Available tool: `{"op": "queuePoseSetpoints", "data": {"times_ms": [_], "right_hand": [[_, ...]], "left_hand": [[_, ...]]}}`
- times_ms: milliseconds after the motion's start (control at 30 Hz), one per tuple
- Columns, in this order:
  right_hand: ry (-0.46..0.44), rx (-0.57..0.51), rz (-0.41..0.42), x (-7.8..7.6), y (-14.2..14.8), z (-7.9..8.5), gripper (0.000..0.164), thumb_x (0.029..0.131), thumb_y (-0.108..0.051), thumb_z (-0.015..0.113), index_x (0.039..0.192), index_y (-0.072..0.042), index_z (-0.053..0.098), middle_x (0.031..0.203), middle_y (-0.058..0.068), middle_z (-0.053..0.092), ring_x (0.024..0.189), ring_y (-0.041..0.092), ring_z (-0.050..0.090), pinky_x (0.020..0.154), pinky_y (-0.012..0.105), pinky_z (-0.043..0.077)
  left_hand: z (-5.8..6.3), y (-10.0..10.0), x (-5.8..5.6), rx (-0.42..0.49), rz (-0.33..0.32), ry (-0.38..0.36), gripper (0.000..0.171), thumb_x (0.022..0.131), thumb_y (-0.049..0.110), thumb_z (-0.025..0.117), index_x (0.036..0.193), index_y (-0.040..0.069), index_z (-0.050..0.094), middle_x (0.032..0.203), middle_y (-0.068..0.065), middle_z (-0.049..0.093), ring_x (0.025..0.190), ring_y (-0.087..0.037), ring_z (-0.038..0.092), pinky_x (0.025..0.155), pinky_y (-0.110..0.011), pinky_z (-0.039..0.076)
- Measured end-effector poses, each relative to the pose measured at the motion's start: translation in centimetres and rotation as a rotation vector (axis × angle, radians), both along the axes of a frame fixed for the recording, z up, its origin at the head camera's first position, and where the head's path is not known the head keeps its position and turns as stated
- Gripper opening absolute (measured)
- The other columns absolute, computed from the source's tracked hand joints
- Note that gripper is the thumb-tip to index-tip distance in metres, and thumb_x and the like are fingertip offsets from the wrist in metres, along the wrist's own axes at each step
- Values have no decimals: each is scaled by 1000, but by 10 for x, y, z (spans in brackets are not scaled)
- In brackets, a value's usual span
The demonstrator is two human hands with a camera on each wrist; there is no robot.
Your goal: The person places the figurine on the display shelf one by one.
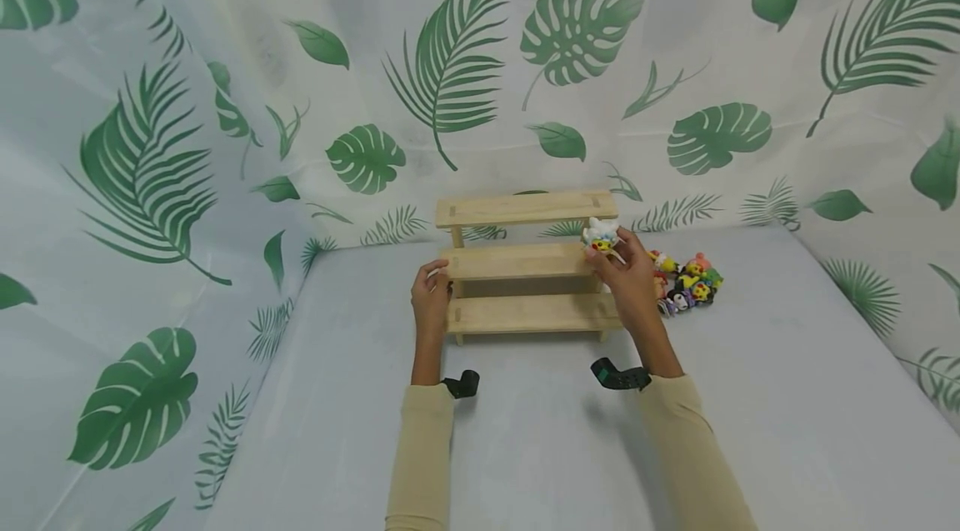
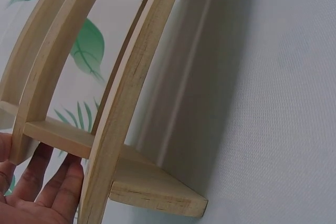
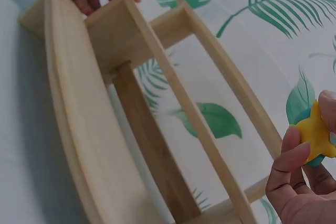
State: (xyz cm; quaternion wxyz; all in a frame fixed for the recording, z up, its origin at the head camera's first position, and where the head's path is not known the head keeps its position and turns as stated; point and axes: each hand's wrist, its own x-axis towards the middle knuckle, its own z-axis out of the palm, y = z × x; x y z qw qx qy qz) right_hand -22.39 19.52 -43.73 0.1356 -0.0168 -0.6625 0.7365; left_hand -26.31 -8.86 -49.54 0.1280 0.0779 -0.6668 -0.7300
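A three-tier wooden display shelf (image 1: 532,313) stands on the white surface. At its left end my left hand (image 1: 430,302) grips the edge of the middle tier, with the fingers (image 2: 65,187) reaching beneath it in the left wrist view. My right hand (image 1: 636,281) pinches a small toy figurine (image 1: 601,236) between thumb and fingers. The figurine has a white top and a yellow face in the head view; its yellow and teal side (image 3: 313,134) shows in the right wrist view. It is held in front of the top tier's right end, above the middle tier.
A cluster of colorful toy figurines (image 1: 693,281) lies on the surface right of the shelf, partly behind my right hand. Behind the shelf rises a white leaf-printed cloth backdrop (image 1: 480,122), which also runs along both sides.
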Motion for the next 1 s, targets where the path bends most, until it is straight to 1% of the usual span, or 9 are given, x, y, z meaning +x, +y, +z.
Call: {"op": "queuePoseSetpoints", "data": {"times_ms": [200,233,333,400,533,667,767,900,1000], "right_hand": [[72,22,88,-16,-16,9,49,91,-13,69,136,-12,48,118,0,51,89,4,63,76,18,54],[81,32,103,-19,-18,11,50,92,-13,68,137,-11,47,118,1,50,90,4,63,76,18,54],[102,95,127,-27,-27,17,51,93,-13,67,139,-8,46,117,0,50,90,3,64,75,18,54],[119,112,147,-29,-34,24,52,92,-9,67,139,-4,45,114,1,51,87,2,65,73,18,54],[151,186,151,-38,-48,35,52,89,-2,68,138,1,48,117,9,54,83,7,65,68,16,52],[197,335,121,-51,-63,39,53,87,-4,71,135,3,51,124,25,56,89,28,65,68,17,52],[231,423,94,-61,-74,40,53,86,-11,75,133,0,54,125,24,59,100,36,65,77,24,54],[247,470,54,-70,-85,45,51,84,-18,78,129,-4,57,120,18,64,109,32,63,93,40,52],[253,480,51,-74,-92,49,49,83,-17,79,125,-3,59,118,19,66,109,32,64,97,45,49]], "left_hand": [[-1,-3,0,9,-27,-8,24,101,14,52,120,2,63,101,-27,66,99,-41,60,77,-37,48],[3,-4,2,10,-39,-8,25,101,13,52,121,0,62,103,-30,64,101,-44,59,77,-38,48],[3,-4,3,19,-56,-10,27,101,12,51,122,-1,61,104,-32,63,102,-47,57,78,-41,48],[3,-2,3,20,-49,-10,26,101,13,52,121,0,61,102,-30,64,101,-47,57,78,-41,48],[-3,1,-1,12,-16,0,22,100,16,54,116,7,65,91,-14,67,95,-38,60,75,-33,47],[-3,1,-2,-4,-1,0,18,99,16,54,112,10,66,84,-2,65,87,-27,61,71,-28,47],[-3,0,-3,-11,6,3,17,99,17,54,110,12,66,83,1,64,84,-25,59,68,-25,46],[-3,-1,-3,-7,7,13,17,99,16,55,111,10,66,83,1,64,85,-28,59,68,-27,46],[-3,-1,-3,-3,6,13,18,99,16,55,112,10,66,84,0,65,85,-29,59,70,-32,46]]}}
